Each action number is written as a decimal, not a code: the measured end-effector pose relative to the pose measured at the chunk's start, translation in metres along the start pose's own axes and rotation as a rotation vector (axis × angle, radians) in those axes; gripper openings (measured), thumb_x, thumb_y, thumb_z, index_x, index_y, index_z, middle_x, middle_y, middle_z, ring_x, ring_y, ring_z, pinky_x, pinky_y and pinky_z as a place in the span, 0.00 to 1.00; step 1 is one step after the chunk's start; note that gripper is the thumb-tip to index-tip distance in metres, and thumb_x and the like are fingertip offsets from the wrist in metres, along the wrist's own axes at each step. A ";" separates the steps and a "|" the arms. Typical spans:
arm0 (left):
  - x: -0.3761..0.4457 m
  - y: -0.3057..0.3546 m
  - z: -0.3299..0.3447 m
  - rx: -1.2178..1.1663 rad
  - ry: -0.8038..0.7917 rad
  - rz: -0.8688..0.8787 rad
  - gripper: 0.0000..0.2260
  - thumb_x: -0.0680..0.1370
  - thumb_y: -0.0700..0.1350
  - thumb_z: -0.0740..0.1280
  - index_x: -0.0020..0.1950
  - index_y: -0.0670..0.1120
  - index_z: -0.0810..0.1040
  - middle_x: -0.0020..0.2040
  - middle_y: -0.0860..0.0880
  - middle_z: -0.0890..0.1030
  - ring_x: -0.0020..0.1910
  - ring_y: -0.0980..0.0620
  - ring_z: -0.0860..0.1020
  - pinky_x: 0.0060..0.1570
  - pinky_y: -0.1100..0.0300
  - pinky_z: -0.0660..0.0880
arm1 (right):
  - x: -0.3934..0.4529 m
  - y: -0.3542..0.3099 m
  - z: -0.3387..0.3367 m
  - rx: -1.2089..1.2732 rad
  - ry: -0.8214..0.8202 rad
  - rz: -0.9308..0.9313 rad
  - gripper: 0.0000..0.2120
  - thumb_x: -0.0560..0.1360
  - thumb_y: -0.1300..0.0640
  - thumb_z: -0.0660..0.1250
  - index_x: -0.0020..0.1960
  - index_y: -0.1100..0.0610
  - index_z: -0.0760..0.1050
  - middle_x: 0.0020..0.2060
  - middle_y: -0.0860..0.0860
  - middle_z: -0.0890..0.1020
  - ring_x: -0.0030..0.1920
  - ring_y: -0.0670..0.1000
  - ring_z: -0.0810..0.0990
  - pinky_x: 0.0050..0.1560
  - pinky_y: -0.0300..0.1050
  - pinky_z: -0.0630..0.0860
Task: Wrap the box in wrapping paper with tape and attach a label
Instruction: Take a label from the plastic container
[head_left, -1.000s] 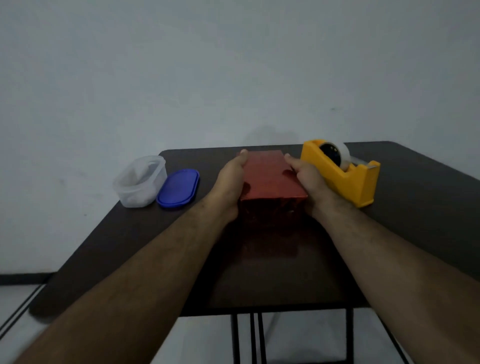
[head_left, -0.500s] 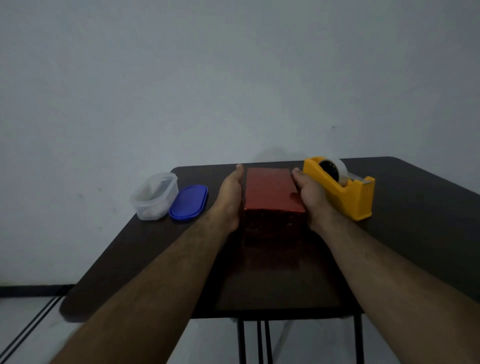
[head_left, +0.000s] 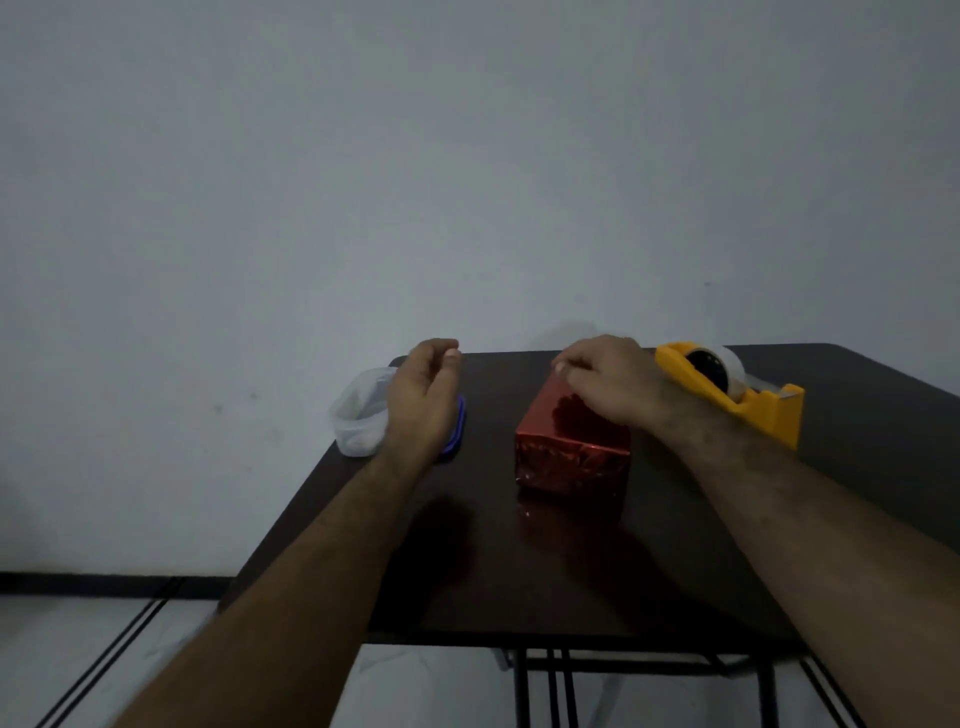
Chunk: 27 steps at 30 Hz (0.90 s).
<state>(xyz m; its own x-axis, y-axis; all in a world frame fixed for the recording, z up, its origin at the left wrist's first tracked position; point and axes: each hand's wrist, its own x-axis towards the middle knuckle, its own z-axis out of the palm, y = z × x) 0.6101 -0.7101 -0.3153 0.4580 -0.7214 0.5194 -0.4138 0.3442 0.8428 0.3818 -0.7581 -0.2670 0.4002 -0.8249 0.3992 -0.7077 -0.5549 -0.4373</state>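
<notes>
A box wrapped in shiny red paper (head_left: 571, 467) stands on the dark table (head_left: 493, 571), near the middle. My right hand (head_left: 613, 384) lies across its top, with bent fingertips touching the far left edge. Off to the left, my left hand (head_left: 423, 400) hovers apart from the box, above the blue lid, its fingers loosely curled and holding nothing. A yellow tape dispenser (head_left: 748, 410) with a roll of clear tape sits just right of the box, behind my right wrist. I see no label.
A clear plastic tub (head_left: 358, 415) stands at the table's far left corner, and a blue lid (head_left: 458, 426) lies beside it, mostly hidden by my left hand. Behind the table is a plain wall. The table's front edge is close to me.
Both hands were pressing the box's sides. My left hand has let go and swung left over the lid, and my right hand has moved onto the top of the box.
</notes>
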 end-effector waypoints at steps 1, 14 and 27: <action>0.002 -0.005 -0.017 0.093 0.045 0.053 0.10 0.84 0.49 0.65 0.62 0.49 0.82 0.56 0.55 0.84 0.56 0.58 0.81 0.60 0.61 0.77 | 0.006 -0.016 0.000 -0.112 -0.050 -0.030 0.13 0.83 0.49 0.65 0.62 0.52 0.84 0.60 0.49 0.85 0.59 0.51 0.81 0.60 0.48 0.77; 0.018 -0.047 -0.063 0.605 0.235 0.032 0.18 0.83 0.53 0.66 0.71 0.47 0.78 0.65 0.46 0.82 0.65 0.45 0.79 0.70 0.45 0.71 | 0.002 -0.095 0.020 -0.587 -0.587 0.011 0.35 0.72 0.40 0.79 0.75 0.49 0.75 0.70 0.47 0.78 0.69 0.52 0.77 0.66 0.48 0.75; 0.019 -0.063 -0.066 0.445 0.348 -0.060 0.19 0.81 0.48 0.69 0.71 0.46 0.77 0.69 0.45 0.79 0.68 0.43 0.77 0.71 0.46 0.71 | -0.010 -0.094 0.042 -0.355 -0.256 -0.063 0.28 0.73 0.40 0.76 0.71 0.46 0.78 0.69 0.47 0.79 0.68 0.52 0.77 0.72 0.56 0.72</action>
<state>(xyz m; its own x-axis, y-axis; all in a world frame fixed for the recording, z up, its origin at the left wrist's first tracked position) 0.6968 -0.7057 -0.3496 0.6919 -0.4653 0.5520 -0.6363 -0.0317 0.7708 0.4686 -0.7024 -0.2637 0.5484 -0.8157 0.1840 -0.8157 -0.5703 -0.0973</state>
